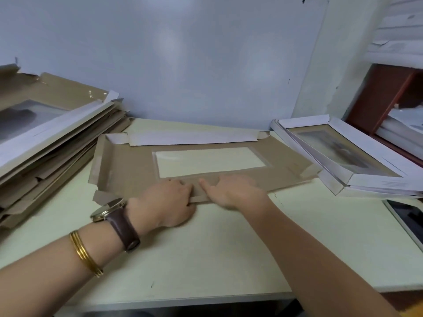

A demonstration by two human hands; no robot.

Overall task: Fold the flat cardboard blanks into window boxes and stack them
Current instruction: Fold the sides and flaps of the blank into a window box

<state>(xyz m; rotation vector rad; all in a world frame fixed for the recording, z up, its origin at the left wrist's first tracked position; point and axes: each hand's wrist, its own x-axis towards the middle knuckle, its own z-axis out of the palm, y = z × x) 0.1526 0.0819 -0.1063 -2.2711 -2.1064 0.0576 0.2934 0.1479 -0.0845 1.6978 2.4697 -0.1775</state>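
A flat cardboard blank lies brown side up across the middle of the table, with a clear window in its centre. Its far long flap is folded over, white side showing. Both hands meet at the near long flap. My left hand, with a watch on the wrist, has its fingers curled over the flap and its thumb at the flap's edge. Right beside it, my right hand presses the flap with straight fingers. A stack of folded window boxes sits at the right.
A tall, tilted pile of flat blanks fills the left side of the pale green table. A tablet-like device lies at the right edge. A blue-white wall stands close behind the blank. Shelves with papers are far right.
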